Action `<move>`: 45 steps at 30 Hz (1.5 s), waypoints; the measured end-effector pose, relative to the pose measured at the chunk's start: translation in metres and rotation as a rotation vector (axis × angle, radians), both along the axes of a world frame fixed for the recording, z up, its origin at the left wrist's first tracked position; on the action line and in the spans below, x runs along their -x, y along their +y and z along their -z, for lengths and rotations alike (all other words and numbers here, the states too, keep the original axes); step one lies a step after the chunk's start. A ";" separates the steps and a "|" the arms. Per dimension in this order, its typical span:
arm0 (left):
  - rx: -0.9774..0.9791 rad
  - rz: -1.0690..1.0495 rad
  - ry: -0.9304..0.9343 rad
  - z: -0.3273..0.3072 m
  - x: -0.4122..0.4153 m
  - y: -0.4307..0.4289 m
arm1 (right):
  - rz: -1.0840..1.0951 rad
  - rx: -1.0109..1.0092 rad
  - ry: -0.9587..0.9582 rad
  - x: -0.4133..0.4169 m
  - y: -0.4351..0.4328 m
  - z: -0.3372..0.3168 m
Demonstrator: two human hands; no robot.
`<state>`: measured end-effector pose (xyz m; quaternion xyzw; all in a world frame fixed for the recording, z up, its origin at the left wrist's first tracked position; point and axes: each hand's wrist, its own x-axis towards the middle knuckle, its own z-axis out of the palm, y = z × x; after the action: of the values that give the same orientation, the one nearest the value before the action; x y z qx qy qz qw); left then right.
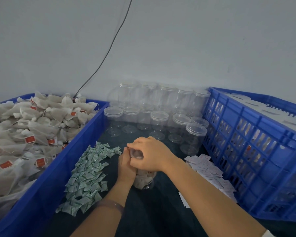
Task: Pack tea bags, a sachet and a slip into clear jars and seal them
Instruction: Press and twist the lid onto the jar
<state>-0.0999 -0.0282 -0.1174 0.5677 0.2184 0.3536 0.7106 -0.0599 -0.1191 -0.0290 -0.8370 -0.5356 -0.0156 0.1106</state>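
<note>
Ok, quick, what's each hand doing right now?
Left hand: grips the side of the filled jar.
Right hand: fingers curled round the clear lid on top of the jar.

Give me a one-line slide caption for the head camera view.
Left hand holds a tea-bag-filled jar while the right hand grips its lid, between sachets and slips.

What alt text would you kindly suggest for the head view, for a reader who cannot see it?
On a dark table, the left hand holds a packed jar while the right hand grips its lid. A blue crate of tea bags and a pile of sachets lie left; empty jars stand behind, slips and another crate right.
</note>
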 end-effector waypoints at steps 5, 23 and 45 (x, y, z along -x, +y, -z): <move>-0.027 0.024 -0.034 -0.001 0.002 0.000 | 0.082 0.028 -0.088 -0.006 -0.004 0.002; 0.074 -0.010 0.037 -0.002 -0.004 0.004 | 0.008 -0.047 0.086 -0.008 -0.009 0.006; -0.038 0.005 -0.087 0.009 -0.004 0.003 | 0.300 0.247 -0.088 0.008 -0.008 -0.022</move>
<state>-0.0962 -0.0253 -0.1262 0.5658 0.1788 0.3803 0.7094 -0.0677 -0.1271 -0.0068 -0.9132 -0.4070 -0.0027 -0.0203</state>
